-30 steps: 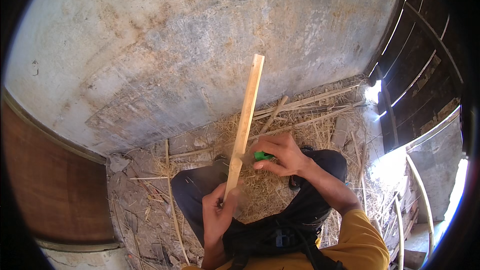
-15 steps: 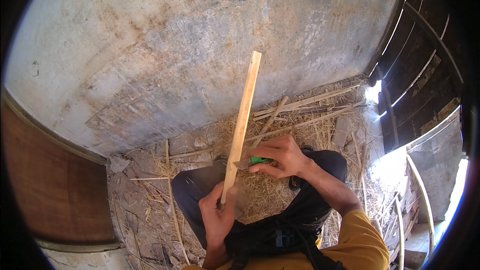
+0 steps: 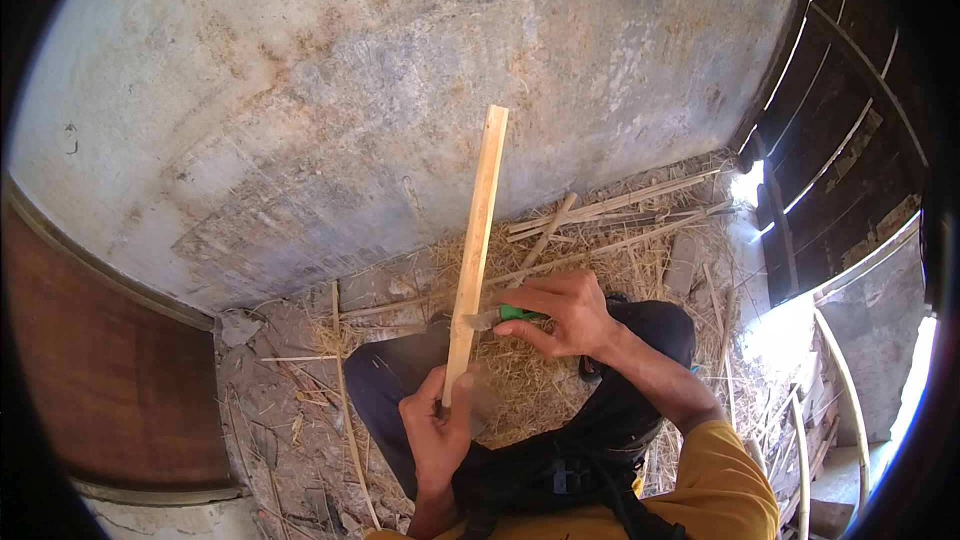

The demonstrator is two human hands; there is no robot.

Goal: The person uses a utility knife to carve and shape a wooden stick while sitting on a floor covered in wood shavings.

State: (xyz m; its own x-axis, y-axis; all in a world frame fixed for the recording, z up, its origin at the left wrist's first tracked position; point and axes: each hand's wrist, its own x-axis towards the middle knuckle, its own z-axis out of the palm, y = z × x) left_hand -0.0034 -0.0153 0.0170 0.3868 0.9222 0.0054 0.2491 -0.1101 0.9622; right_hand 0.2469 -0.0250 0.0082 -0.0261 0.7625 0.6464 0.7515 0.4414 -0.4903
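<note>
The left hand (image 3: 440, 430) is closed around the bottom end of a long pale wooden strip (image 3: 476, 240), which stands nearly upright and leans slightly toward 1 o'clock against the grey wall (image 3: 400, 90). The right hand (image 3: 565, 312) is wrapped around a green-handled knife (image 3: 500, 316), its blade meeting the strip's right edge just above the left fist. To shave well, I would judge that the blade should lie at a shallow angle and be pushed away from the lower hand, with the strip braced firmly and the left thumb kept below the cut. Straw and loose sticks (image 3: 600, 215) litter the ground (image 3: 290, 380) toward 2 o'clock.
</note>
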